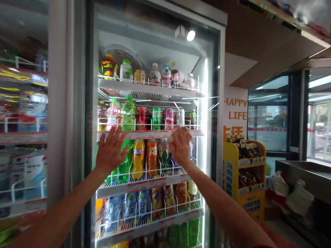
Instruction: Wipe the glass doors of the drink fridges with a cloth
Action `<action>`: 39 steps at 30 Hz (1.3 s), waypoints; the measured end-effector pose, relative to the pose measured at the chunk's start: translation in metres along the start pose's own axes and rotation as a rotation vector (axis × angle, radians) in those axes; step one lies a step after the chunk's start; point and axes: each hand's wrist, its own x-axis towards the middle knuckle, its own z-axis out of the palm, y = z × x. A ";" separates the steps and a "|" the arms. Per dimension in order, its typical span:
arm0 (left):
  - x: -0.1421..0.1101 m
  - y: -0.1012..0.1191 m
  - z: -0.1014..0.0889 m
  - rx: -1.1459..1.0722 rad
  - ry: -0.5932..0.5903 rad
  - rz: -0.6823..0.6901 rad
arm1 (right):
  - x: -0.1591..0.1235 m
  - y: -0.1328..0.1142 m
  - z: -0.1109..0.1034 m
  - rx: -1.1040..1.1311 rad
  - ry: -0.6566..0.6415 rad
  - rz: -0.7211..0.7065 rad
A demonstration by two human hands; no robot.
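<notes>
Before me stands a drinks fridge with a glass door (155, 41). My left hand (110, 151) is spread, palm toward the glass, in front of the shelf with green bottles. Higher and to the right, my right hand (181, 146) is closed over a crumpled pale cloth (186, 132) at the glass; it is slightly blurred and most of the cloth is hidden. Behind the glass are an orange soda bottle (138, 158), a green can (156, 118) and a red can (142, 118) on wire-fronted shelves.
Another fridge section (24, 113) with stocked shelves is at the left, past a grey frame post (59, 103). To the right stands a yellow display rack (250, 165) with packaged goods. Plastic bags (300, 198) lie beside a dark counter (307, 168) near the windows.
</notes>
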 end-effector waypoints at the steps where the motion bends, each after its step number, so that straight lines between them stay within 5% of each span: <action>1: 0.000 0.000 0.000 0.008 0.003 0.003 | -0.006 -0.008 0.000 0.023 -0.088 -0.153; 3: 0.000 0.000 0.000 0.016 0.010 0.011 | -0.009 -0.004 -0.003 0.008 -0.129 -0.185; 6: 0.000 0.001 -0.001 0.009 -0.005 0.012 | 0.006 0.023 -0.008 -0.095 0.137 0.327; 8: 0.000 0.001 -0.002 -0.009 -0.011 0.006 | 0.015 0.023 -0.007 -0.097 0.238 0.469; 13: -0.001 0.000 -0.001 -0.007 -0.010 0.002 | 0.004 -0.026 0.000 0.038 -0.109 -0.184; 14: -0.001 0.000 -0.001 0.002 -0.012 0.005 | 0.001 -0.025 0.000 0.039 -0.131 -0.227; 20: 0.001 0.001 -0.002 -0.015 0.000 -0.001 | 0.023 0.011 0.000 -0.040 0.303 0.464; 21: 0.001 0.002 -0.003 -0.017 -0.003 -0.003 | 0.024 0.004 0.002 -0.024 0.281 0.425; 25: 0.000 0.001 -0.003 0.003 -0.013 -0.004 | 0.012 -0.024 0.003 0.059 -0.081 -0.109; 27: -0.001 0.001 -0.003 0.015 -0.018 -0.004 | 0.010 -0.015 0.001 0.035 -0.038 -0.028; 29: -0.001 0.001 -0.002 0.024 -0.020 0.002 | 0.015 0.000 0.000 -0.012 0.171 0.305; 31: -0.001 0.000 -0.001 0.027 -0.014 0.011 | 0.022 0.000 0.003 -0.012 0.294 0.479; 33: -0.001 0.000 -0.001 0.016 -0.022 0.005 | 0.022 -0.019 0.007 0.040 0.229 0.330; 36: -0.001 0.001 -0.002 -0.021 -0.040 -0.020 | 0.010 -0.044 0.009 0.109 -0.024 -0.119; 37: 0.000 0.001 -0.003 -0.030 -0.040 -0.024 | 0.006 -0.041 0.008 0.109 -0.065 -0.175; 39: 0.000 0.002 -0.003 -0.035 -0.034 -0.022 | 0.001 -0.018 0.003 0.066 -0.015 -0.043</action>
